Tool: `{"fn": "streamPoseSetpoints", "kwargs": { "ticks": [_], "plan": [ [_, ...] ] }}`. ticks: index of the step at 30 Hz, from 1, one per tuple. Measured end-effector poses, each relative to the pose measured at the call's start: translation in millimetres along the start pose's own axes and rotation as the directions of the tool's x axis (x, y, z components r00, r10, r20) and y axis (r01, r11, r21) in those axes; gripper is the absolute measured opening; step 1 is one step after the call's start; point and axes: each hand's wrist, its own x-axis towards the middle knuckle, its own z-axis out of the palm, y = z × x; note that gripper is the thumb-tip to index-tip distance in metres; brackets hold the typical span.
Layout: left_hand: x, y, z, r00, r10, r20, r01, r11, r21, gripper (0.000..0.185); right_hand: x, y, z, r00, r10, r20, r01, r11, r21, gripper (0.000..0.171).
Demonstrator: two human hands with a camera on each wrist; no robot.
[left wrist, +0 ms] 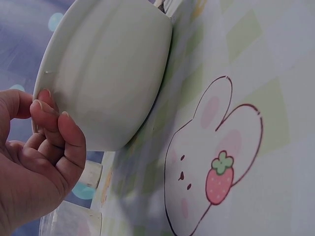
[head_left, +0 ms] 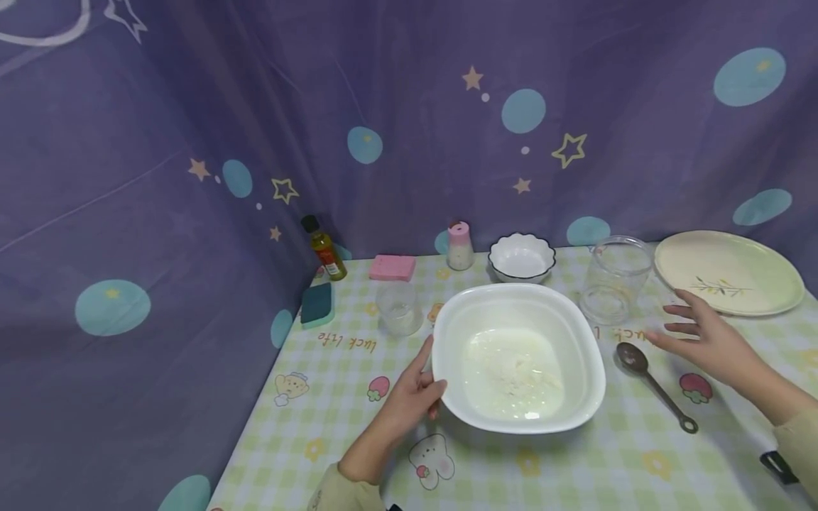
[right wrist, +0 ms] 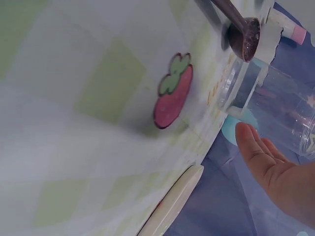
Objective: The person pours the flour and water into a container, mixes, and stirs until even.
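Observation:
A large white bowl [head_left: 517,419] stands mid-table with whitish, partly lumpy and shiny contents [head_left: 511,369] at its bottom. My left hand [head_left: 409,394] pinches its left rim between thumb and fingers. Curled fingers [left wrist: 69,132] lie against the bowl's outer wall [left wrist: 108,73] in the left wrist view. On the other side, my right hand [head_left: 709,341] hovers with spread fingers and holds nothing. It is between a clear plastic cup [head_left: 613,280], an oval plate [head_left: 728,273] and a brown spoon [head_left: 655,387]. The right wrist view shows the spoon's bowl [right wrist: 244,42] beside the clear cup [right wrist: 280,103].
Behind the big bowl stand a small scalloped bowl [head_left: 522,257] and a pink-topped shaker [head_left: 459,246]. Farther left are a small clear cup [head_left: 399,312], a pink sponge [head_left: 393,267], a dark green sponge [head_left: 317,305] and a small bottle [head_left: 326,250]. A purple curtain [head_left: 415,85] borders the table.

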Motion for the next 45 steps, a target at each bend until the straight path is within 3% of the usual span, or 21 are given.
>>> {"fn": "streamPoseSetpoints", "kwargs": {
  "ticks": [11,17,28,35,38,45],
  "plan": [
    [-0.8,1.8,-1.2,1.0,-0.004,0.005,0.004,1.0,0.007,0.079,-23,9,3,0.998,0.025,0.063,-0.023,0.999,-0.026,0.097],
    [-0.8,2.1,-1.3,1.0,-0.012,0.006,0.012,1.0,-0.006,0.079,-34,13,6,0.991,0.083,0.11,-0.075,0.994,-0.076,0.09],
    [-1.1,2.9,-0.8,1.0,-0.025,0.002,0.025,1.0,-0.007,0.079,-41,21,10,0.98,0.132,0.15,-0.092,0.964,-0.25,0.05],
    [-1.0,1.8,-0.8,1.0,-0.028,0.007,0.028,1.0,-0.012,0.079,-41,25,15,0.964,0.175,0.201,-0.109,0.947,-0.301,0.043],
    [-1.5,2.3,-0.9,1.0,-0.025,0.007,0.025,1.0,-0.012,0.079,-43,27,17,0.96,0.17,0.221,-0.1,0.95,-0.296,0.038],
    [-1.0,1.0,-1.5,1.0,-0.02,0.006,0.02,1.0,-0.01,0.079,-49,28,18,0.963,0.072,0.261,0.003,0.961,-0.276,0.026]
  ]
}}
